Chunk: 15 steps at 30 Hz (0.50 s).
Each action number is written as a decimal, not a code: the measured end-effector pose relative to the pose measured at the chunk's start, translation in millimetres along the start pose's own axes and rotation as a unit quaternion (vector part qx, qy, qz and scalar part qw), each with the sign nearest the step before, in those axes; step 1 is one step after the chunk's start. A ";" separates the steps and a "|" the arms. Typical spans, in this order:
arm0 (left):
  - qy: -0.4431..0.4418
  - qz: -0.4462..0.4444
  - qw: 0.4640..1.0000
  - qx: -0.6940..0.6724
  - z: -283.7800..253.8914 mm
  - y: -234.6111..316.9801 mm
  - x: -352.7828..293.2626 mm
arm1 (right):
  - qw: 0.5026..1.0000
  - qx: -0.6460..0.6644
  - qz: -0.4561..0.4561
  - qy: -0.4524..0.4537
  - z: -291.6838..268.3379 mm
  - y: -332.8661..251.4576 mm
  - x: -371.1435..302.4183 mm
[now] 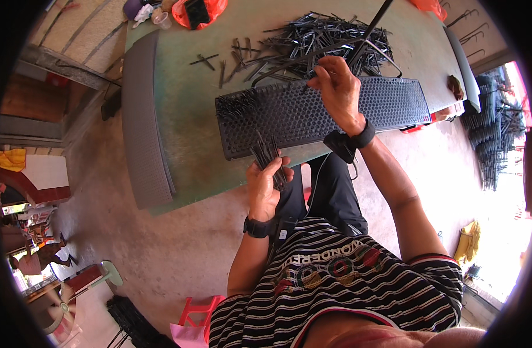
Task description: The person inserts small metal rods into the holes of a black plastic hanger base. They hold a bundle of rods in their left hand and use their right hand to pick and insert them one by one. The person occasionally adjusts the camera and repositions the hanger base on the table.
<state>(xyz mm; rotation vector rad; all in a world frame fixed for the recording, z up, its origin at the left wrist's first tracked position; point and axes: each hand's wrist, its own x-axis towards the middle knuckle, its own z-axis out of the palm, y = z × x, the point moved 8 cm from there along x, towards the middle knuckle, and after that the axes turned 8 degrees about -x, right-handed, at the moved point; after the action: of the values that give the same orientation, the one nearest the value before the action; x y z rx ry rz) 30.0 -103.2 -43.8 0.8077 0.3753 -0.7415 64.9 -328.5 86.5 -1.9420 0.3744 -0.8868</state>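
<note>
My left hand (264,184) is wrapped round a bundle of thin dark rods (267,156), their ends pointing away from me, just past the near edge of a black perforated tray (289,124). Over the middle of that tray hangs my right hand (342,93), thumb and fingers pinched together. Something small and dark may be at its fingertips, too small to make out. Many short dark pieces (238,104) stand close together in the holes at the tray's left end. Behind the tray lies a heap of dark rods (329,43), with several loose ones (237,55) to its left.
The green table (187,110) carries everything. A grey perforated sheet (143,116) lies along its left edge. A dark metal stand (367,40) rises behind the tray. An orange-red plastic bag (213,11) sits far left. A pink stool (199,310) is on the floor behind me.
</note>
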 end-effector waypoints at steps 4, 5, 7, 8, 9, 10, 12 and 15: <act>-0.006 -0.016 1.000 0.000 3.0 1.1 -2.0 | 0.998 -0.044 -0.047 -0.027 14.1 7.4 3.9; -0.007 -0.021 1.000 -0.010 3.9 1.2 -1.9 | 0.996 -0.054 -0.059 -0.036 17.0 8.8 3.3; -0.011 -0.026 0.999 -0.025 3.7 1.0 -0.6 | 0.993 -0.079 -0.081 -0.042 20.0 9.8 1.5; -0.014 -0.026 0.999 -0.029 2.4 0.6 0.7 | 0.992 -0.083 -0.087 -0.041 22.3 12.2 0.8; -0.017 -0.025 0.999 -0.034 1.9 0.4 1.6 | 0.991 -0.087 -0.093 -0.039 23.4 13.4 0.6; -0.013 -0.019 0.999 -0.030 0.1 1.8 1.6 | 0.989 -0.092 -0.103 -0.048 25.8 12.5 -0.2; -0.004 -0.007 1.000 -0.021 -2.4 4.1 1.9 | 0.985 -0.101 -0.123 -0.066 28.8 9.9 -1.3; 0.010 0.016 1.000 -0.021 -0.5 10.7 -0.3 | 0.926 -0.273 -0.225 -0.132 43.2 3.2 -2.9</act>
<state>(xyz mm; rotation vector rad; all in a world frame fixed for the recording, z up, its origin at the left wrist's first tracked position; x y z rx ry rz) 37.5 -97.7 -38.4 0.7814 0.3941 -0.6934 94.1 -301.2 69.6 -2.7008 0.0021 -0.8413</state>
